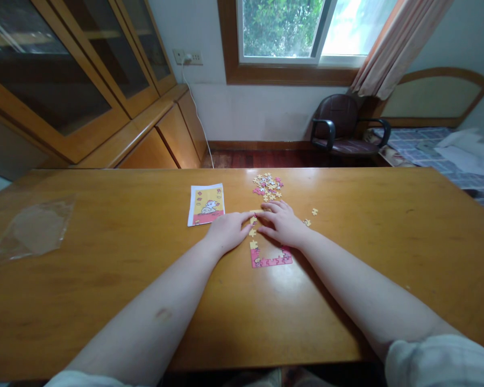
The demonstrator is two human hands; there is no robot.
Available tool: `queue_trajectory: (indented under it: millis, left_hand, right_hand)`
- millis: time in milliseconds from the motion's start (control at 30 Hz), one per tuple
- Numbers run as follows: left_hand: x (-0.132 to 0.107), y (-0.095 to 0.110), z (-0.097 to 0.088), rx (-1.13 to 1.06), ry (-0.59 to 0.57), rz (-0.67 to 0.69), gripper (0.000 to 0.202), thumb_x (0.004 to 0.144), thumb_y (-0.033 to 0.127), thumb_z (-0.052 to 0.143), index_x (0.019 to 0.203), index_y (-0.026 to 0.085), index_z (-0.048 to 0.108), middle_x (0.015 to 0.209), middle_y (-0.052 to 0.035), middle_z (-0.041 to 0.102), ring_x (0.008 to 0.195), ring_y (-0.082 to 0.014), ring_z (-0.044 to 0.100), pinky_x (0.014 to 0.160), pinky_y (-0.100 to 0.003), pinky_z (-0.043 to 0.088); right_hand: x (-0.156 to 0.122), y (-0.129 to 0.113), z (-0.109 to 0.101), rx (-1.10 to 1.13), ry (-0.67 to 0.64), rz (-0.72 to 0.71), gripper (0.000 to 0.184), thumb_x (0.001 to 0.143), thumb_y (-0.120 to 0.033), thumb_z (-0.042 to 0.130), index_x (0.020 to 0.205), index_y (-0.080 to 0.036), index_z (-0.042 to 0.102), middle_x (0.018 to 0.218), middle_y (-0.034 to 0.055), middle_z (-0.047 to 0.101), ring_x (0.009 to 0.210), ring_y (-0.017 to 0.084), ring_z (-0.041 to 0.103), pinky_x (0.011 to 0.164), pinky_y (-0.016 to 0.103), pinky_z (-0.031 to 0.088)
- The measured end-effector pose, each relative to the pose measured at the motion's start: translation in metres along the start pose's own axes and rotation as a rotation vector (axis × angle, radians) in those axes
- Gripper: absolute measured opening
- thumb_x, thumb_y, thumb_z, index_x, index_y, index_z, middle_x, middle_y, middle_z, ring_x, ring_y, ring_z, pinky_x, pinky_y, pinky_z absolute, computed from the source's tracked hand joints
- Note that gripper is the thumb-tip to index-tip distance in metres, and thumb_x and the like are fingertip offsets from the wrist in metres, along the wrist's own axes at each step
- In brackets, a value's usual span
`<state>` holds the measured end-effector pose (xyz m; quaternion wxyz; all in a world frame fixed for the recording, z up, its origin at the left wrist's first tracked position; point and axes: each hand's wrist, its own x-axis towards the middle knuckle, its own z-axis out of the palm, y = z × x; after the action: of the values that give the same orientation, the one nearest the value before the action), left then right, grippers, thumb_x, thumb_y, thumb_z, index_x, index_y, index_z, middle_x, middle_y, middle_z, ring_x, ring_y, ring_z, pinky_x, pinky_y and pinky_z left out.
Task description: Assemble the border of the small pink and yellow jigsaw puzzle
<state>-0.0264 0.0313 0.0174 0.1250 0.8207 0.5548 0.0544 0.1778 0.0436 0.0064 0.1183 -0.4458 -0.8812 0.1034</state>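
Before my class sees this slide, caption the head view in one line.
Left hand and right hand at a part-built jigsaw border, loose pieces beyond.

Bare tabletop (274, 312) opens on the near side of the puzzle border (271, 262), flanked by two forearms (161, 301). At its far end, the left hand (228, 232), right hand (284, 224) and, beyond them, heaped puzzle pieces (268, 185) block passage; a picture card (207, 205) lies beyond, leftward.

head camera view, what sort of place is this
Most likely a bedroom in a home, perhaps used as a study too: there is a bed with a checked cover at the right, a pink curtain by the window, and a glass-fronted wooden cabinet at the left.
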Motion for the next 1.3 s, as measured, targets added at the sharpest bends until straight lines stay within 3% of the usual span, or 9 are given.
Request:
queue_trajectory:
  millis: [333, 467, 567, 667, 833, 967, 1133, 1300]
  left_hand:
    - [0.000, -0.002, -0.004, -0.105, 0.021, -0.039, 0.042, 0.090, 0.042, 0.046, 0.129, 0.030, 0.056, 0.102, -0.0043, 0.071, 0.092, -0.0217, 0.064, 0.075, -0.028, 0.047]
    - [0.000, -0.004, -0.004, -0.121, 0.026, -0.045, 0.040, 0.091, 0.042, 0.045, 0.126, 0.029, 0.059, 0.103, -0.0041, 0.071, 0.093, -0.0221, 0.064, 0.078, -0.030, 0.047]
    - [0.000, -0.005, -0.004, -0.140, 0.020, -0.057, 0.041, 0.091, 0.041, 0.045, 0.127, 0.028, 0.058, 0.103, -0.0047, 0.070, 0.093, -0.0221, 0.064, 0.079, -0.030, 0.047]
    - [0.000, -0.005, -0.004, -0.143, 0.007, -0.069, 0.043, 0.090, 0.041, 0.046, 0.130, 0.028, 0.056, 0.103, -0.0049, 0.070, 0.093, -0.0220, 0.064, 0.079, -0.030, 0.047]
    - [0.001, -0.005, -0.005, -0.146, 0.003, -0.082, 0.044, 0.090, 0.042, 0.046, 0.130, 0.028, 0.055, 0.101, -0.0051, 0.070, 0.093, -0.0226, 0.064, 0.077, -0.030, 0.047]
    - [0.001, -0.006, -0.005, -0.159, 0.001, -0.095, 0.047, 0.090, 0.042, 0.045, 0.134, 0.026, 0.050, 0.099, -0.0061, 0.069, 0.091, -0.0231, 0.064, 0.073, -0.030, 0.046]
    - [0.002, -0.008, -0.003, -0.148, 0.000, -0.104, 0.049, 0.089, 0.041, 0.046, 0.136, 0.025, 0.047, 0.096, -0.0060, 0.069, 0.088, -0.0229, 0.064, 0.071, -0.029, 0.046]
    - [0.002, -0.009, -0.002, -0.156, 0.006, -0.109, 0.049, 0.089, 0.042, 0.046, 0.135, 0.026, 0.048, 0.096, -0.0056, 0.069, 0.089, -0.0230, 0.064, 0.069, -0.029, 0.045]
  right_hand:
    - [-0.001, -0.006, -0.004, -0.013, 0.038, 0.008, 0.047, 0.087, -0.046, 0.056, 0.127, -0.022, 0.057, 0.134, 0.0109, 0.053, 0.127, 0.027, 0.041, 0.112, 0.048, 0.021]
    - [0.000, 0.008, -0.028, -0.106, 0.017, 0.157, 0.036, 0.088, -0.029, 0.052, 0.121, -0.020, 0.062, 0.122, 0.0110, 0.062, 0.113, 0.026, 0.053, 0.103, 0.041, 0.034]
    - [-0.004, 0.028, -0.055, -0.153, -0.206, 0.407, 0.027, 0.082, -0.020, 0.054, 0.104, -0.021, 0.070, 0.108, 0.0094, 0.068, 0.096, 0.025, 0.062, 0.083, 0.035, 0.045]
    - [-0.011, 0.040, -0.075, -0.180, -0.447, 0.580, 0.029, 0.073, -0.016, 0.061, 0.099, -0.019, 0.072, 0.099, 0.0081, 0.071, 0.084, 0.024, 0.065, 0.070, 0.031, 0.046]
    - [-0.012, 0.043, -0.077, -0.211, -0.555, 0.586, 0.038, 0.063, -0.014, 0.067, 0.100, -0.021, 0.072, 0.091, 0.0065, 0.072, 0.075, 0.022, 0.065, 0.060, 0.028, 0.045]
    - [-0.008, 0.046, -0.073, -0.211, -0.613, 0.578, 0.032, 0.061, -0.013, 0.069, 0.091, -0.021, 0.074, 0.084, 0.0055, 0.072, 0.070, 0.021, 0.065, 0.056, 0.027, 0.045]
    - [-0.010, 0.041, -0.080, -0.195, -0.591, 0.549, 0.019, 0.064, -0.020, 0.070, 0.083, -0.019, 0.075, 0.077, 0.0060, 0.071, 0.067, 0.021, 0.064, 0.056, 0.027, 0.045]
    - [-0.010, 0.034, -0.082, -0.164, -0.608, 0.523, 0.019, 0.066, -0.028, 0.071, 0.082, -0.017, 0.074, 0.078, 0.0071, 0.070, 0.068, 0.022, 0.063, 0.056, 0.027, 0.043]
